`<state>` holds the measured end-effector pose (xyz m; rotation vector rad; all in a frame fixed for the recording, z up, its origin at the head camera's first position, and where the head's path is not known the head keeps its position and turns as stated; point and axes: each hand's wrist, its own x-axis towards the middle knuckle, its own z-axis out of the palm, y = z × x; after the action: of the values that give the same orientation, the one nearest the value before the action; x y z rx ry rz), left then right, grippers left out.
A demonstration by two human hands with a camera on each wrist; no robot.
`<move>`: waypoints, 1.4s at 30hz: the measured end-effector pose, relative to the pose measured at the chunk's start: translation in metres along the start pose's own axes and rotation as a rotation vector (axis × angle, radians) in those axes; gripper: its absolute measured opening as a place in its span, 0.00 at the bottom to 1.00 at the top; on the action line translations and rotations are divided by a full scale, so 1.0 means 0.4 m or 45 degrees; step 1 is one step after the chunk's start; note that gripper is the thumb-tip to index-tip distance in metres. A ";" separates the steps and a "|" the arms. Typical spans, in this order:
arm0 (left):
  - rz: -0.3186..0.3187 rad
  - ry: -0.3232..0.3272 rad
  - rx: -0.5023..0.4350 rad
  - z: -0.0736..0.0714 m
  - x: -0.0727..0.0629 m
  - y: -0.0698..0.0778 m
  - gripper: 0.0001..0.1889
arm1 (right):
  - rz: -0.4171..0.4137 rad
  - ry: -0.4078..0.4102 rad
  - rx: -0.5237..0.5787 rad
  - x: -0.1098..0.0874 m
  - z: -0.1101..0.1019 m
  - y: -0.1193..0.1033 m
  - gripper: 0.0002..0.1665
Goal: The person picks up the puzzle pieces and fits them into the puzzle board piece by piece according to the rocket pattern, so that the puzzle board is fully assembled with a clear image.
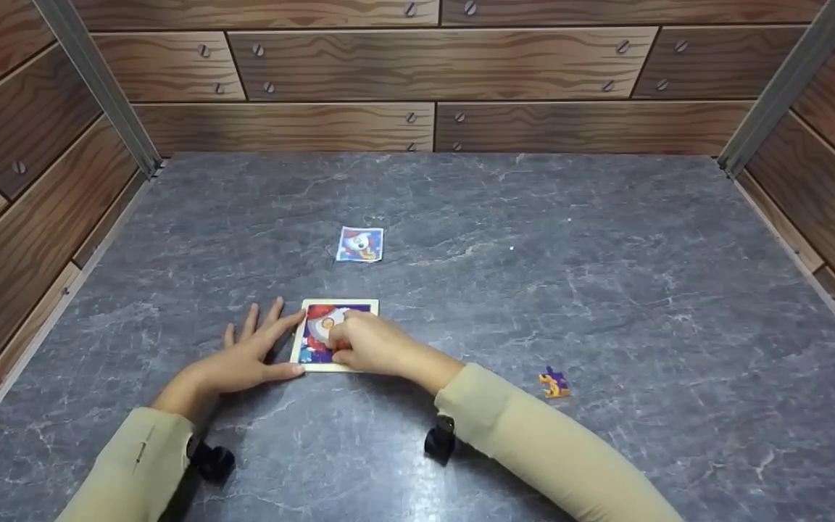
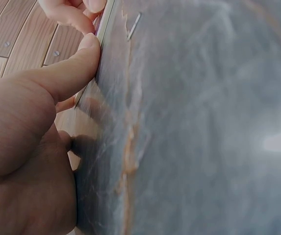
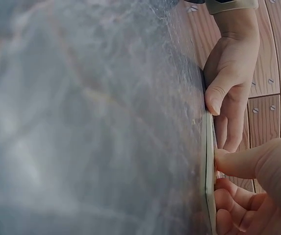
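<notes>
A small jigsaw puzzle in a cream frame [image 1: 342,301] lies on the table, with red, white and purple pieces showing inside it. My left hand [image 1: 251,359] is beside it, fingers spread, its thumb and index finger touching the left edge. Over the right half of the puzzle is my right hand [image 1: 374,344], fingers bent and fingertips down on the pieces. In the right wrist view, the right thumb [image 3: 238,162] and bent fingers meet the puzzle's face; whether they pinch a piece is hidden. A loose purple and orange puzzle piece [image 1: 554,383] lies to the right.
A small square picture card [image 1: 360,245] with a similar red, white and blue design lies behind the puzzle. The grey marbled table [image 1: 606,290] is bordered by wood-patterned walls [image 1: 432,65] at the back and on both sides.
</notes>
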<state>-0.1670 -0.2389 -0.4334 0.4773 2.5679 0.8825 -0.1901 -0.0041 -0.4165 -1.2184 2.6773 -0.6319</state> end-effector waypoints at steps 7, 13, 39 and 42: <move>0.004 -0.001 0.004 0.000 -0.001 0.004 0.44 | -0.058 -0.014 0.118 -0.017 -0.012 0.005 0.10; -0.002 0.009 0.030 0.001 -0.003 0.004 0.44 | -0.079 0.073 0.216 -0.037 -0.029 0.009 0.10; -0.016 0.002 0.021 0.001 -0.004 0.002 0.44 | -0.050 0.113 0.450 -0.229 -0.132 0.065 0.14; -0.018 0.000 0.022 0.000 -0.005 0.004 0.44 | -0.034 0.123 0.446 -0.253 -0.139 0.078 0.14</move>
<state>-0.1651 -0.2385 -0.4319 0.4640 2.5773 0.8564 -0.1605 0.1074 -0.3848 -1.1521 2.4811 -1.1327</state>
